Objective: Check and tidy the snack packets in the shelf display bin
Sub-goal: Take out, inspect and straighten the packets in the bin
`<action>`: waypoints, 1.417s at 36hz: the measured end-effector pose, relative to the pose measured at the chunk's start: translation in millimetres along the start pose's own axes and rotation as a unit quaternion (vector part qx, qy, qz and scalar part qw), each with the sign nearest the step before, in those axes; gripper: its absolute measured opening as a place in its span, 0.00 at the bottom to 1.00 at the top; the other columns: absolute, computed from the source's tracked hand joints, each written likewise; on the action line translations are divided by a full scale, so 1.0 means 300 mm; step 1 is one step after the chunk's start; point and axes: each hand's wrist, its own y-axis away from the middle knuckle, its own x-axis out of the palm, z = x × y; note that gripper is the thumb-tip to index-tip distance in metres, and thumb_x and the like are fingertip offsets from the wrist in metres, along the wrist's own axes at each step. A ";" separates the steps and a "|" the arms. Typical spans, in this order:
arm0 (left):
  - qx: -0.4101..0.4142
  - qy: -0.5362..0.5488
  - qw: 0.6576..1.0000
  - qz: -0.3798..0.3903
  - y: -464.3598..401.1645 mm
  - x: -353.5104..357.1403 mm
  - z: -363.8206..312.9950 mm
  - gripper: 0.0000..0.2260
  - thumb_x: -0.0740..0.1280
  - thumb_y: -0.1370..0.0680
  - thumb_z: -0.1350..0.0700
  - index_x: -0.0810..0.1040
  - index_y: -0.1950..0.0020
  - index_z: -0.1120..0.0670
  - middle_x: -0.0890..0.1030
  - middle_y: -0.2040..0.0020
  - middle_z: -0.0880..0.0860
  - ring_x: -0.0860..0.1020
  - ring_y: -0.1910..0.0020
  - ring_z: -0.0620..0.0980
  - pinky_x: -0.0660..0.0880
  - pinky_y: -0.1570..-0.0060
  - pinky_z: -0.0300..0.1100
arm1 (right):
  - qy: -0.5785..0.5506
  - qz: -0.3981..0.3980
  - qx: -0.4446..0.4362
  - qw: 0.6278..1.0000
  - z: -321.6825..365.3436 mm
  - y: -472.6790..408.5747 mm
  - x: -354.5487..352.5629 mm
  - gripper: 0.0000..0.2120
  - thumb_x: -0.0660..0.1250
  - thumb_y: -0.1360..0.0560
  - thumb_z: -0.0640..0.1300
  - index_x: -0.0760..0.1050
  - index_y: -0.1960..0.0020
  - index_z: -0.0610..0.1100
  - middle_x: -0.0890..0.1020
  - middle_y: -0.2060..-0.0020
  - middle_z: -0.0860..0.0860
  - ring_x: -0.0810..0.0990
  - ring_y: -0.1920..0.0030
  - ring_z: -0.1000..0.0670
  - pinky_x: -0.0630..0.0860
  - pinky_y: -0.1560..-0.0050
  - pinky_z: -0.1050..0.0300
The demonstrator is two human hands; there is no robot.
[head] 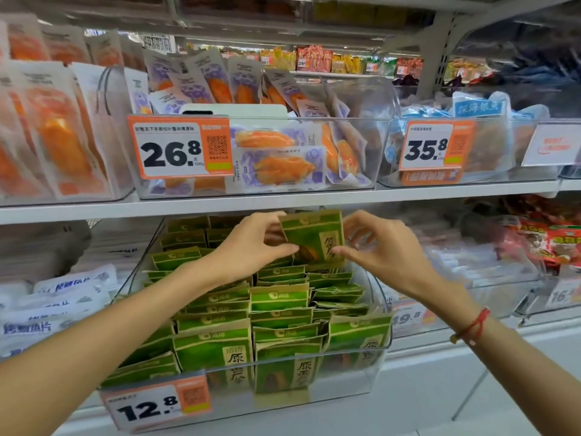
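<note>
While held up at the back of the clear bin (pixel 355 377) on the lower shelf (pixel 195 206), just under the shelf's front edge: one green packet (pixel 314 239), upright and tilted a little. Pinched at its lower left edge by the left hand (pixel 251 243), thumb in front and fingers curled behind; pinched at its right edge by the right hand (pixel 382 247), thumb and forefinger closed on the rim, other fingers loosely curled.

Probably light and thin, a flat paper-faced pouch, stiff enough to stand yet easy to crease; best taken by the side seams or top band, as now, not squeezed across the middle where the contents sit. Surface looks matte, likely not slippery.

Below the raised one, rows of matching green packets (pixel 279 297) filling the bin, standing on edge front to back, some leaning or slumped near the right wall and the middle. Orange price tag (pixel 157 404) clipped on the bin's front left corner.

Shelf above: another clear bin (pixel 375 143) of purple-and-orange pouches (pixel 279 165), jumbled at angles.
</note>
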 end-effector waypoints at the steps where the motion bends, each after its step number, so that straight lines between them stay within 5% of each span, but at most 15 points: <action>1: -0.010 -0.016 1.000 0.021 -0.001 0.006 0.008 0.11 0.71 0.23 0.61 0.81 0.44 0.48 0.83 0.46 0.44 0.80 0.45 0.39 0.75 0.37 0.44 | 0.022 0.018 0.004 1.000 -0.004 0.003 0.013 0.15 0.75 0.31 0.56 0.77 0.50 0.50 0.79 0.60 0.63 0.80 0.59 0.59 0.80 0.57 0.51; 5: -0.026 -0.059 0.998 0.008 -0.014 0.029 0.006 0.13 0.70 0.23 0.53 0.80 0.39 0.48 0.82 0.44 0.45 0.79 0.44 0.40 0.75 0.37 0.50 | 0.035 0.059 0.046 0.997 -0.040 0.007 0.024 0.15 0.75 0.30 0.55 0.77 0.49 0.50 0.81 0.57 0.58 0.80 0.54 0.54 0.78 0.54 0.51; 9: 0.006 -0.159 0.986 -0.049 -0.031 0.029 -0.020 0.06 0.71 0.25 0.46 0.82 0.49 0.42 0.83 0.53 0.41 0.79 0.50 0.44 0.76 0.44 0.50 | -0.019 0.018 0.028 0.999 -0.050 0.009 -0.004 0.11 0.75 0.30 0.52 0.80 0.49 0.54 0.81 0.58 0.59 0.81 0.54 0.53 0.78 0.54 0.50; 14: -0.002 -0.285 0.958 -0.007 -0.059 0.084 -0.030 0.04 0.71 0.24 0.47 0.84 0.52 0.44 0.83 0.54 0.43 0.79 0.53 0.43 0.74 0.51 0.41 | 0.101 0.090 0.023 0.991 -0.059 -0.014 0.005 0.12 0.72 0.28 0.55 0.83 0.46 0.52 0.83 0.57 0.51 0.79 0.52 0.49 0.67 0.61 0.57; 22: -0.005 -0.343 0.939 0.020 -0.114 0.125 -0.030 0.06 0.72 0.24 0.49 0.84 0.49 0.47 0.84 0.52 0.46 0.80 0.51 0.47 0.77 0.52 0.44 | 0.145 0.103 0.008 0.984 -0.053 -0.046 0.039 0.10 0.71 0.26 0.53 0.84 0.47 0.52 0.84 0.52 0.53 0.75 0.46 0.48 0.62 0.54 0.58; 26: -0.020 -0.364 0.930 0.039 -0.112 0.121 -0.022 0.09 0.72 0.24 0.50 0.84 0.45 0.48 0.84 0.49 0.48 0.80 0.49 0.48 0.75 0.53 0.43 | 0.202 0.146 0.003 0.969 -0.029 -0.083 0.053 0.11 0.70 0.26 0.55 0.83 0.46 0.54 0.84 0.50 0.51 0.77 0.45 0.47 0.69 0.50 0.55; 33: -0.075 -0.245 0.966 -0.020 -0.081 0.071 -0.029 0.10 0.73 0.25 0.55 0.84 0.45 0.45 0.84 0.48 0.45 0.80 0.49 0.42 0.78 0.46 0.44 | 0.249 0.186 0.024 0.950 -0.009 -0.123 0.113 0.09 0.72 0.27 0.52 0.83 0.47 0.55 0.83 0.48 0.52 0.78 0.44 0.46 0.71 0.50 0.54; 39: -0.094 -0.331 0.938 -0.041 -0.087 0.096 0.000 0.15 0.69 0.22 0.48 0.78 0.35 0.45 0.82 0.41 0.49 0.80 0.43 0.50 0.76 0.45 0.47 | 0.245 0.166 0.031 0.955 -0.008 -0.094 0.132 0.08 0.72 0.26 0.50 0.83 0.47 0.55 0.83 0.48 0.50 0.76 0.42 0.45 0.72 0.48 0.53; 44: -0.102 -0.370 0.923 -0.030 -0.088 0.111 -0.009 0.12 0.68 0.21 0.49 0.80 0.39 0.47 0.81 0.40 0.50 0.78 0.41 0.51 0.74 0.45 0.47 | 0.143 0.229 0.077 0.960 -0.038 -0.067 0.069 0.19 0.70 0.28 0.60 0.84 0.46 0.47 0.84 0.53 0.49 0.79 0.50 0.48 0.78 0.51 0.50; 47: -0.081 -0.370 0.924 -0.044 -0.085 0.110 -0.029 0.09 0.67 0.20 0.51 0.82 0.41 0.48 0.82 0.40 0.49 0.79 0.42 0.50 0.75 0.45 0.47 | 0.054 0.144 0.098 0.983 -0.050 -0.042 0.023 0.17 0.67 0.25 0.60 0.85 0.51 0.48 0.83 0.61 0.56 0.80 0.60 0.53 0.76 0.60 0.55; 51: -0.068 -0.359 0.929 -0.058 -0.056 0.106 -0.038 0.10 0.66 0.20 0.51 0.82 0.40 0.47 0.81 0.39 0.48 0.79 0.40 0.49 0.75 0.43 0.47 | 0.088 0.048 0.088 0.991 -0.051 -0.029 0.016 0.11 0.68 0.24 0.54 0.80 0.46 0.50 0.79 0.55 0.57 0.75 0.56 0.54 0.71 0.58 0.57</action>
